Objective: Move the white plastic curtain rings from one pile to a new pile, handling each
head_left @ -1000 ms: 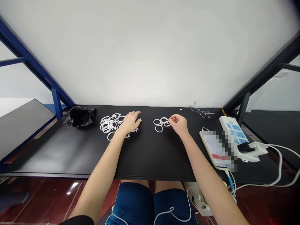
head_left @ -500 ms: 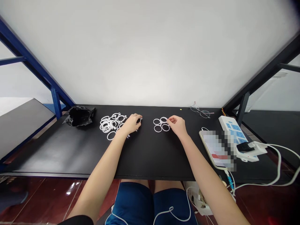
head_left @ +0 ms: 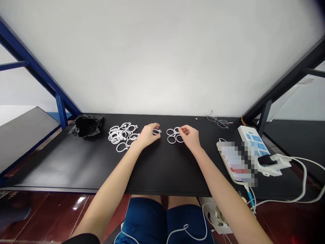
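White plastic rings with small eyelets, like curtain rings, lie on the black table. My left hand (head_left: 150, 135) is closed around one white curtain ring (head_left: 160, 131), its eyelet pointing right. To the right of it, several rings form a square cluster (head_left: 171, 139) with their eyelets meeting in the middle. My right hand (head_left: 190, 137) pinches the right side of this cluster at its upper right ring, and its fingers partly cover the rings there. Left of my left hand is a loose, overlapping pile of white rings (head_left: 117, 136).
An open black plastic bag (head_left: 87, 126) stands at the back left. Eyeglasses (head_left: 217, 120) lie at the back right. A phone (head_left: 230, 162) on a charging cable and a white power strip (head_left: 250, 134) occupy the right side. The table's front edge (head_left: 162, 193) is over my lap.
My left hand has moved right, away from the pile, bringing a ring closer to the cluster. My right hand has shifted slightly left over the cluster.
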A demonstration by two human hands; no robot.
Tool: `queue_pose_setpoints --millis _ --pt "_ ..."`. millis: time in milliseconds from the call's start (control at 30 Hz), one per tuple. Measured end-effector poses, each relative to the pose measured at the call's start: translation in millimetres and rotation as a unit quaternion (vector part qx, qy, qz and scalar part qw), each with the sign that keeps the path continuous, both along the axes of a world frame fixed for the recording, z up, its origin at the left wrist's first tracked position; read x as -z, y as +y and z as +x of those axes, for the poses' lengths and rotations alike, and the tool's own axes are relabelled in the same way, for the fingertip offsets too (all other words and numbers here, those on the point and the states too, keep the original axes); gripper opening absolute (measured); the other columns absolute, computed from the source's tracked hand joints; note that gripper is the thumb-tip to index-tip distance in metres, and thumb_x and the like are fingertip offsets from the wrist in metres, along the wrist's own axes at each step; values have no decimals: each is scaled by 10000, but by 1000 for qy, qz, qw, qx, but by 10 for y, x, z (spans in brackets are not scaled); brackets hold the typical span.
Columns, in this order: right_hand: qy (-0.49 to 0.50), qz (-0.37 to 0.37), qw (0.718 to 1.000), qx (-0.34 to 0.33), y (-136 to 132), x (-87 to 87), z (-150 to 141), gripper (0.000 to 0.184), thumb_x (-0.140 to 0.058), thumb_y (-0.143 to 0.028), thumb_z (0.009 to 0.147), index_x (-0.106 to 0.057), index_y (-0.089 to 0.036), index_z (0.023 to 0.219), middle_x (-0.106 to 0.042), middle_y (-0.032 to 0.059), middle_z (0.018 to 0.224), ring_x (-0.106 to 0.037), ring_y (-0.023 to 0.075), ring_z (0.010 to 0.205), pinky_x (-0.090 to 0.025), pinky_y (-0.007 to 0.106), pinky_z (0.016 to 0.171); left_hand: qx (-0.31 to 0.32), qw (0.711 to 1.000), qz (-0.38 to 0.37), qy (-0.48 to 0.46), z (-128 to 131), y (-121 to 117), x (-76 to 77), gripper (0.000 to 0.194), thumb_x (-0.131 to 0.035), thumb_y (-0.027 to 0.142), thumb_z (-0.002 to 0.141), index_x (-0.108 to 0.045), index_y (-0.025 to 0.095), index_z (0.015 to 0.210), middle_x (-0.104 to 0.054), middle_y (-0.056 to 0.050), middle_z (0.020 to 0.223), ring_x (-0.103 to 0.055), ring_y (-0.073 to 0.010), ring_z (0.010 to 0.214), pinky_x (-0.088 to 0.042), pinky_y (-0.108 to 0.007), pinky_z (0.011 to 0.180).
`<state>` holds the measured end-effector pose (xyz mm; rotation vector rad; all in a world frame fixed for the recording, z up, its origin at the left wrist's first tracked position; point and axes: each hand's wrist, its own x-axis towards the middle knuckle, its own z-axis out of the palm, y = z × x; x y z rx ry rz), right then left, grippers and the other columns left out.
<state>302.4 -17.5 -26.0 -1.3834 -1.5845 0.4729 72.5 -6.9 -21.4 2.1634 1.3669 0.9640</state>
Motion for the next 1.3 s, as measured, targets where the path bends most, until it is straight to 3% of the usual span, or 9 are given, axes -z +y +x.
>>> queue_pose_setpoints --millis 133,300,400,533,700,800,900,1000,1300 --pt "25 -22 998 -55 -24 23 -62 263 -621 -448 777 -657 -190 733 -629 35 641 -536 144 528 -466 287 536 15 990 -53 -133 133 -27 3 331 -700 212 683 -640 162 1005 -692 -95 1031 -648 -232 998 -501 -380 921" --pt "132 -125 968 -170 -55 -19 -133 392 -713 -492 710 -692 -180 945 -687 59 770 -592 143 522 -482 269 455 96 925 -199 -309 183 -54 -73 435 -770 252 667 -613 118 1050 -668 -140 1107 -628 -241 1069 -496 -412 952" --pt "190 -171 942 -216 -83 -85 -157 383 -726 -488 702 -696 -160 896 -700 72 798 -597 132 538 -481 249 443 123 899 -235 -347 161 -71 -119 472 -798 251 650 -608 120 1062 -672 -132 1097 -615 -246 1095 -481 -430 973" --pt "221 -182 930 -231 -109 -142 -155 334 -737 -464 700 -690 -155 818 -708 71 801 -605 128 580 -492 238 479 132 890 -253 -355 156 -88 -136 473 -808 260 650 -613 124 1058 -682 -119 1060 -622 -241 1073 -470 -445 984" --pt "244 -174 927 -224 -104 -135 -148 327 -737 -460 705 -692 -157 822 -705 55 766 -594 115 566 -487 233 493 140 895 -259 -336 207 -98 -102 477 -773 321 705 -591 140 1107 -647 -119 1136 -610 -217 1076 -477 -380 954" --pt "243 -171 927 -228 -99 -122 -160 331 -747 -457 695 -693 -154 816 -682 36 704 -593 117 558 -483 234 494 146 912 -256 -287 258 -114 -61 465 -717 409 755 -585 144 1113 -669 -79 983 -637 -163 858 -508 -309 792" --pt "234 -175 927 -236 -101 -105 -181 355 -757 -470 678 -693 -148 811 -639 14 616 -588 122 543 -483 240 497 110 954 -192 -204 308 -152 -33 399 -630 507 798 -629 140 954 -627 -23 778 -548 -114 646 -441 -245 614" --pt "232 -180 924 -245 -106 -82 -205 373 -745 -491 684 -688 -146 813 -609 1 572 -582 119 524 -484 239 492 71 980 -115 -144 339 -199 -27 406 -545 536 841 -597 144 752 -558 6 673 -473 -107 614 -374 -230 580" --pt "222 -195 915 -276 -134 -80 -240 327 -693 -470 758 -671 -147 807 -691 54 771 -607 103 573 -489 213 500 116 980 -70 -147 358 -263 -48 425 -319 412 938 -465 160 629 -457 19 605 -401 -110 597 -327 -245 599"
